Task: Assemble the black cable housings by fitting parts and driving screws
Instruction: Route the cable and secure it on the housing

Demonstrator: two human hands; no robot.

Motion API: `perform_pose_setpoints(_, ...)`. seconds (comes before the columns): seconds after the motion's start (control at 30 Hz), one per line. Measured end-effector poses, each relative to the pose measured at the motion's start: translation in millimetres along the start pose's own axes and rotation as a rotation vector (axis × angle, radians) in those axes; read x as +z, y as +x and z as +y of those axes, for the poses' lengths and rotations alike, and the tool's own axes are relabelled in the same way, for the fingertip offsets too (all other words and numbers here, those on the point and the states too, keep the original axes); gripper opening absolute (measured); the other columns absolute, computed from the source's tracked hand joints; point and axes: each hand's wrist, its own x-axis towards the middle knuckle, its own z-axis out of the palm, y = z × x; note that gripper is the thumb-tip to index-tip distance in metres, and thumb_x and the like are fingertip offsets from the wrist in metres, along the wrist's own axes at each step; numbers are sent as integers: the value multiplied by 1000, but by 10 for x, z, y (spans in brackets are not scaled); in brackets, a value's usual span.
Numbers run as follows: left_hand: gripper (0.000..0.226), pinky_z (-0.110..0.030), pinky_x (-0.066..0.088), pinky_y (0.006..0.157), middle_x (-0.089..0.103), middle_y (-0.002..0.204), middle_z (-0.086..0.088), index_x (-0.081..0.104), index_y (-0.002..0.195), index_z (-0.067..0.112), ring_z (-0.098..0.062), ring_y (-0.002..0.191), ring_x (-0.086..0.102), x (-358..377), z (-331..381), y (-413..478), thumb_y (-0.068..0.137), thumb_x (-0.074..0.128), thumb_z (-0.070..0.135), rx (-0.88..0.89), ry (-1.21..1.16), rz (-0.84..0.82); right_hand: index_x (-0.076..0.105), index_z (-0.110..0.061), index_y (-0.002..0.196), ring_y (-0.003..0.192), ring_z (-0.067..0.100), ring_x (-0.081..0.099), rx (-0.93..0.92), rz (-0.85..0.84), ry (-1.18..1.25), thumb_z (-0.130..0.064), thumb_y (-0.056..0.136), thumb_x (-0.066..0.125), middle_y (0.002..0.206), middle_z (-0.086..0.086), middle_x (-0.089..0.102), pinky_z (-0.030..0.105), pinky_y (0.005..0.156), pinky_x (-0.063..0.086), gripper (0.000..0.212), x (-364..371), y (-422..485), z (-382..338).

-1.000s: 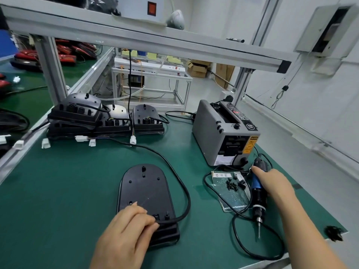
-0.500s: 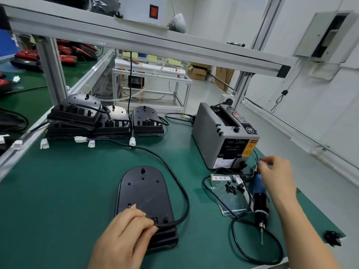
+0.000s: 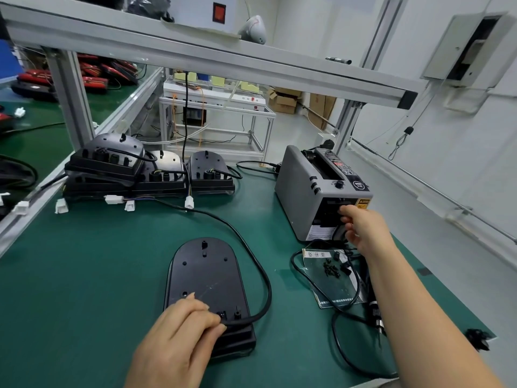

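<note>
From my remote seat, the head view takes in a green bench mat (image 3: 84, 275) under an aluminium frame. A grey tape dispenser (image 3: 302, 191) stands at its right, and finished housings (image 3: 112, 166) are piled at the back left with white connectors (image 3: 189, 203) trailing in front. The black housing (image 3: 207, 273) being worked on lies flat in the near centre of the mat, rounded end away from the person. A black cable (image 3: 251, 247) loops off its near end and round its right side toward the pile. The left hand (image 3: 179, 334) rests on that near end with fingers bent, the tips meeting the cable where it enters (I cannot tell whether they pinch it or merely press). The right hand (image 3: 363, 228) is up at the dispenser's front opening, fingers curled toward the slot; whether it holds anything I cannot tell. Below its forearm lies a clear plastic sheet (image 3: 335, 292). The electric screwdriver (image 3: 373, 309) lies at the sheet's right edge, partly hidden by the arm. A small heap of black screws (image 3: 331, 270) sits on the sheet
</note>
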Motion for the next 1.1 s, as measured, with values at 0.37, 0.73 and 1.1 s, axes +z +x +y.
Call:
perform_pose_setpoints(0.37, 27, -11, 41, 94, 62, 81, 6, 69, 67, 16, -5, 91, 58, -15, 13, 3, 82, 55, 34, -17, 4, -16, 50, -10, 68, 46, 12, 29, -17, 86, 95, -8, 83, 61, 61, 3, 44, 16, 35, 24, 19, 102, 26, 51)
perform_pose_setpoints(0.73, 28, -18, 45, 91, 60, 80, 7, 68, 67, 16, -5, 83, 57, -33, 21, 18, 82, 55, 34, -14, 16, -27, 56, -9, 76, 48, 8, 35, -23, 2, 220, -9, 86, 62, 62, 1, 46, 14, 34, 27, 11, 109, -202, 92)
perform_pose_setpoints(1.1, 17, -10, 42, 73, 62, 87, 24, 63, 79, 39, 4, 84, 59, -327, 57, 300, 86, 67, 25, -330, -140, -256, 65, -21, 67, 60, 8, 42, -395, -533, -128, -16, 86, 65, 64, -6, 54, 18, 58, 35, 20, 438, -1224, 116)
